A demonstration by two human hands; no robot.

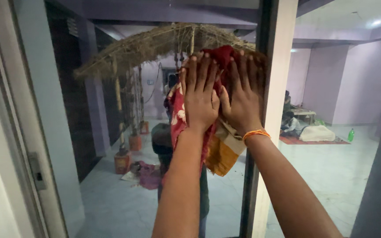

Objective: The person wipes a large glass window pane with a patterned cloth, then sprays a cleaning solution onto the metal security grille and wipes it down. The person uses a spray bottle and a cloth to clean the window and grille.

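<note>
both hands are raised and laid flat against a glass pane (111,132), side by side with the thumbs nearly meeting. the left hand (200,94) spreads its fingers wide and presses a red cloth with pale flower print (178,115) onto the glass; the right hand (243,99), with an orange band (256,133) at the wrist, lies just beside it on the same cloth, fingers likewise stretched out. neither hand's grip is closed around the cloth: the palms are open and flat, pinning it rather than clutching it. the cloth bunches up above the fingertips, and a yellow and cream part (223,152) hangs loose below the wrists. just right of the right hand runs a dark upright window frame (267,39) with a pale strip beside it. through the glass a dim hall with violet walls shows, with a thatched canopy on thin posts (155,42) standing in orange pots (122,162). far off on the right, a person sits on a red mat (313,141) on the floor, with a green bottle (351,135) near it.
</note>
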